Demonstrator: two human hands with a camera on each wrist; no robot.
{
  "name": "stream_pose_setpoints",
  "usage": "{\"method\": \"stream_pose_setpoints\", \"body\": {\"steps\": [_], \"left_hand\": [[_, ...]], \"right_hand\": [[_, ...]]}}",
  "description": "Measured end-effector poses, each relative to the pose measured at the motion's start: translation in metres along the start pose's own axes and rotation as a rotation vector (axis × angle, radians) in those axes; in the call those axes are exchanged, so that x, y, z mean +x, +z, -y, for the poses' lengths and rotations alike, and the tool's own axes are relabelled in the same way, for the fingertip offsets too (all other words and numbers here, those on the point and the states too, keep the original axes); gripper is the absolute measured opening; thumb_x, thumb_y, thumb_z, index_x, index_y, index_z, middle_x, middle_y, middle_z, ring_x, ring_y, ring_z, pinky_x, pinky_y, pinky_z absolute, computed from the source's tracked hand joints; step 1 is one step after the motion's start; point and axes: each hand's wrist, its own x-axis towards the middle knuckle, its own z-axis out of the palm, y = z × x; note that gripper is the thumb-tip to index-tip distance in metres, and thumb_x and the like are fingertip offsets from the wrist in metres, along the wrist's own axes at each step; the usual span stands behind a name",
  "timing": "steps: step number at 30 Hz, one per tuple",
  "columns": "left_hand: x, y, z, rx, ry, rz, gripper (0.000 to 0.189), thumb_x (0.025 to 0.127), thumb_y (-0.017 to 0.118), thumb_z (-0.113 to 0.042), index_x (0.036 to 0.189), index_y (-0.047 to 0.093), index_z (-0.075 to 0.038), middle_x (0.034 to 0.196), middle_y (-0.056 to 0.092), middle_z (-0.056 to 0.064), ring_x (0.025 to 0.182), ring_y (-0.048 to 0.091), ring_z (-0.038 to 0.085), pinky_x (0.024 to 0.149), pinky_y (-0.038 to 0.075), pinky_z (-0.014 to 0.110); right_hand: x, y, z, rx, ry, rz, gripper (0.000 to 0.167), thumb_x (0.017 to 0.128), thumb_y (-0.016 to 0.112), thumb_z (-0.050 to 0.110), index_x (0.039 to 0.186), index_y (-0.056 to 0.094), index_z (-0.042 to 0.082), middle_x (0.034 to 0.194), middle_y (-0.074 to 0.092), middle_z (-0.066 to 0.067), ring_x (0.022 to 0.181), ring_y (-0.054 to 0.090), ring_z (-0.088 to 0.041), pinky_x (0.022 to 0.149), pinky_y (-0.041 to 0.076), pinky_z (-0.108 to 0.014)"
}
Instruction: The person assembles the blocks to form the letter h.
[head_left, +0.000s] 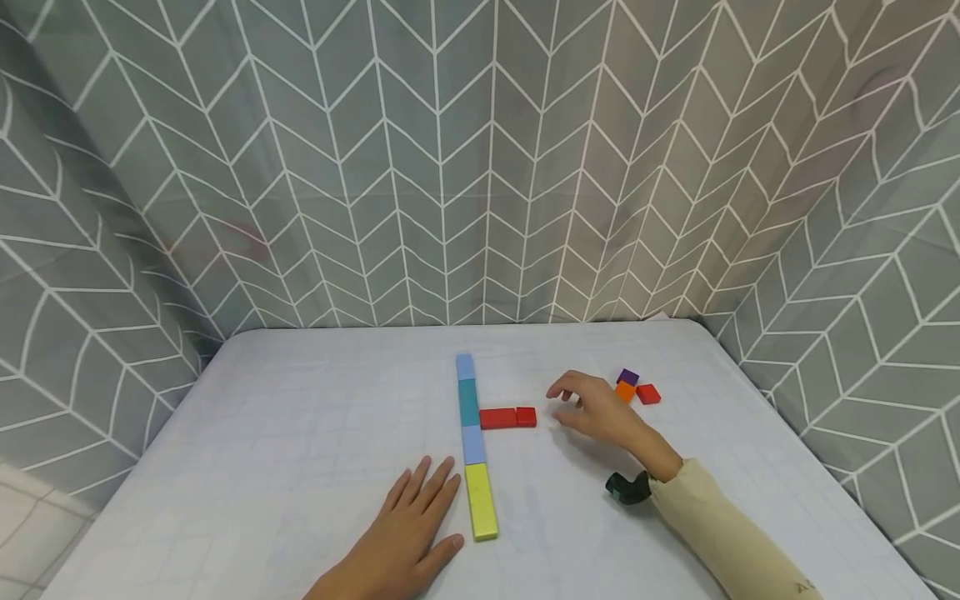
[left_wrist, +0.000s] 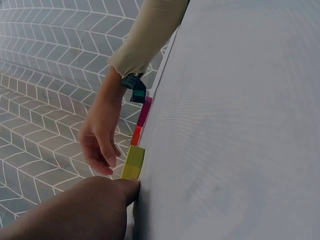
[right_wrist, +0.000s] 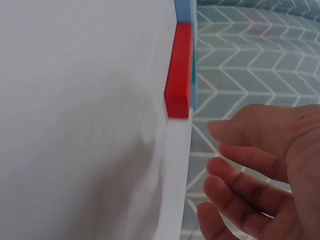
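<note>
A column of blocks lies on the table: a light blue block (head_left: 465, 367), a teal block (head_left: 468, 402), another light blue block (head_left: 473, 445) and a yellow block (head_left: 482, 502). From its middle a long red block (head_left: 498, 418) and a short red block (head_left: 527, 417) extend rightward, end to end. My left hand (head_left: 405, 533) rests flat with spread fingers, just left of the yellow block. My right hand (head_left: 600, 410) hovers right of the short red block, apart from it. Its fingers are loosely bent with nothing between them, as the right wrist view also shows.
Beyond the right hand lie a purple block (head_left: 628, 377), an orange block (head_left: 625, 391) and a red block (head_left: 648, 394). A dark green device (head_left: 628, 488) sits at the right wrist. Patterned curtains (head_left: 465, 167) surround the white table (head_left: 300, 417) at the back and sides.
</note>
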Motion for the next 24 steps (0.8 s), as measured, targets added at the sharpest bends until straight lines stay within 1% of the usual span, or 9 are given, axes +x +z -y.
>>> {"method": "stream_pose_setpoints", "body": {"steps": [7, 11, 14, 18, 20, 24], "left_hand": [[0.001, 0.0, -0.001, -0.011, 0.009, 0.004, 0.086, 0.101, 0.037, -0.073, 0.166, 0.03, -0.016, 0.173, 0.013, 0.0, 0.158, 0.002, 0.03, 0.123, 0.005, 0.061], [0.002, 0.0, -0.002, 0.003, 0.009, -0.004, 0.086, 0.101, 0.038, -0.072, 0.165, 0.031, -0.016, 0.173, 0.013, 0.0, 0.158, 0.002, 0.03, 0.123, 0.005, 0.06], [0.001, 0.0, -0.002, 0.01, 0.004, -0.009, 0.086, 0.101, 0.038, -0.073, 0.165, 0.031, -0.016, 0.173, 0.013, 0.0, 0.158, 0.003, 0.03, 0.123, 0.005, 0.06], [0.0, -0.001, -0.002, -0.002, -0.001, -0.004, 0.086, 0.101, 0.039, -0.072, 0.165, 0.032, -0.016, 0.173, 0.014, 0.0, 0.158, 0.003, 0.03, 0.123, 0.005, 0.061], [-0.001, -0.001, -0.002, -0.012, -0.003, -0.002, 0.085, 0.101, 0.04, -0.071, 0.165, 0.032, -0.015, 0.173, 0.015, 0.0, 0.158, 0.004, 0.031, 0.123, 0.006, 0.061], [-0.002, -0.001, -0.002, -0.016, -0.002, -0.007, 0.085, 0.101, 0.041, -0.07, 0.165, 0.032, -0.015, 0.173, 0.015, 0.001, 0.158, 0.004, 0.031, 0.123, 0.005, 0.061]], "right_hand": [[-0.02, -0.017, -0.019, -0.033, 0.033, -0.103, 0.021, 0.088, 0.078, -0.003, 0.107, 0.073, 0.003, 0.105, 0.07, -0.009, 0.096, 0.064, -0.029, 0.078, 0.059, -0.044], [-0.026, -0.024, -0.025, -0.04, 0.05, -0.128, 0.021, 0.087, 0.079, -0.004, 0.106, 0.073, 0.003, 0.105, 0.07, -0.009, 0.095, 0.064, -0.03, 0.075, 0.059, -0.043], [-0.028, -0.029, -0.029, -0.052, 0.055, -0.144, 0.021, 0.087, 0.078, -0.004, 0.106, 0.072, 0.003, 0.104, 0.069, -0.008, 0.09, 0.065, -0.029, 0.074, 0.058, -0.042], [-0.032, -0.035, -0.036, -0.068, 0.061, -0.169, 0.022, 0.086, 0.078, -0.007, 0.106, 0.072, 0.001, 0.104, 0.07, -0.011, 0.087, 0.065, -0.028, 0.076, 0.058, -0.042], [-0.034, -0.039, -0.042, -0.074, 0.065, -0.178, 0.023, 0.086, 0.077, -0.008, 0.106, 0.071, 0.0, 0.104, 0.07, -0.013, 0.09, 0.065, -0.029, 0.078, 0.059, -0.043], [-0.039, -0.045, -0.053, -0.076, 0.112, -0.204, 0.022, 0.087, 0.076, -0.009, 0.107, 0.071, -0.002, 0.102, 0.069, -0.013, 0.091, 0.065, -0.03, 0.082, 0.06, -0.048]]}}
